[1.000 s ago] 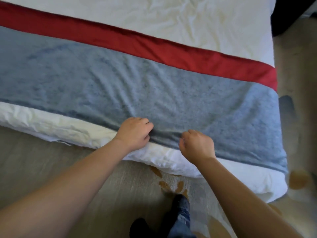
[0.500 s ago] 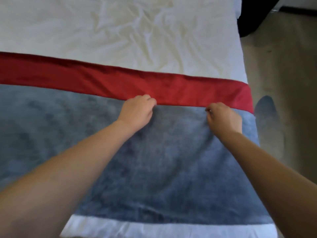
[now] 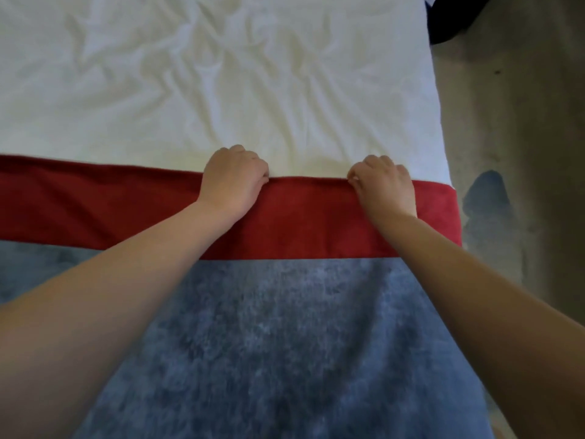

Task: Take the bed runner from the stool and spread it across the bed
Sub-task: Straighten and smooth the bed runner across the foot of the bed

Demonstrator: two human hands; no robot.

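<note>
The bed runner (image 3: pixel 285 327) lies spread across the bed (image 3: pixel 221 90), its red far edge pinched by the curled fingers of the left hand (image 3: pixel 232 182) and the right hand (image 3: pixel 384 185); the floor (image 3: pixel 522 122) lies right of the right fingers

I find no readable text, label, brand, number or sign in my head view. The bed runner (image 3: pixel 285 327) (red band above a blue-grey field) bears no lettering on its visible face. The white sheet (image 3: pixel 221 90) is plain. The floor (image 3: pixel 522 122) on the right shows only dark blotches, none forming characters.
</note>
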